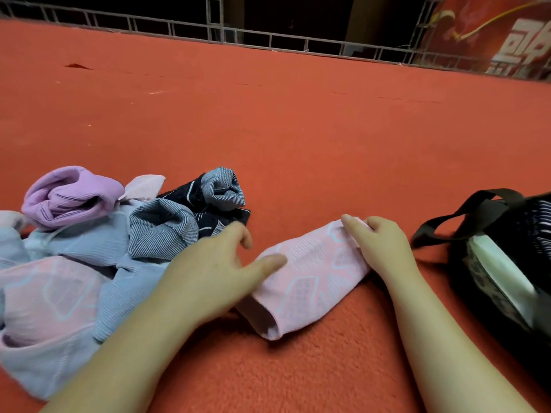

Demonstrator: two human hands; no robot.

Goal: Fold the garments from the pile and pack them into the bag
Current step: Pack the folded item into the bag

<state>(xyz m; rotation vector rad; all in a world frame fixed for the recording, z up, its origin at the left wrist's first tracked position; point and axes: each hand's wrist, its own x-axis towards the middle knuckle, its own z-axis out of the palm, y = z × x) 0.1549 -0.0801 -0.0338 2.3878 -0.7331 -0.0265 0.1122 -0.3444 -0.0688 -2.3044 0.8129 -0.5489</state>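
While the pink garment (pixel 310 272) is pressed by the flat, spread left hand (pixel 208 269) and pinched at 2 o'clock by the right hand (pixel 378 242) — the fold could be lost if released early.

Two hands are in view: the left hand (pixel 208 263) and the right hand (pixel 378 242). One folded pink garment (pixel 310 278) lies between them. One bag (pixel 507 263), black, sits at the right, with two dark straps showing. The pile (pixel 89 248) at the left holds at least five pieces by colour: one purple (pixel 68 195), one pale blue (pixel 125 281), one pink printed (pixel 47 296), one grey striped (pixel 164 228), one black patterned (pixel 208 222). An exact count cannot be told, since the pieces overlap.
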